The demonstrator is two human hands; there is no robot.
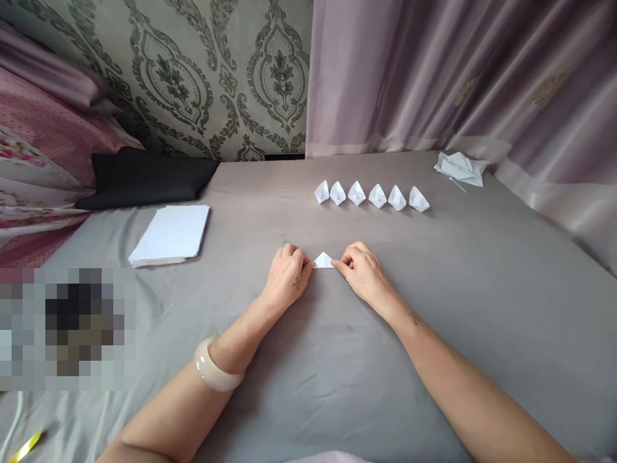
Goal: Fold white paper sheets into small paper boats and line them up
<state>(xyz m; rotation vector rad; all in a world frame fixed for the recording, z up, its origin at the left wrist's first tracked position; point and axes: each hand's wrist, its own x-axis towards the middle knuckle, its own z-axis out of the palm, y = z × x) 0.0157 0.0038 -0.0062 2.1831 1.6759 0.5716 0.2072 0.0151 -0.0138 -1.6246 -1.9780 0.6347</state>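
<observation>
A small folded white paper (323, 260) with a triangular peak is stretched between my two hands, just above or on the grey cloth. My left hand (289, 273) pinches its left end between thumb and fingers; a pale bangle sits on that forearm. At the opposite end, my right hand (362, 273) grips the paper the same way. Beyond my hands stands a row of several folded paper boats (357, 193). The paper's ends are partly covered by my fingertips.
To the left lies a stack of white paper sheets (171, 233), with a black cloth (154, 177) behind it. Crumpled or folded white paper (461, 168) rests at the far right near the curtain (376, 77). A yellow strip (26, 445) is at the lower left.
</observation>
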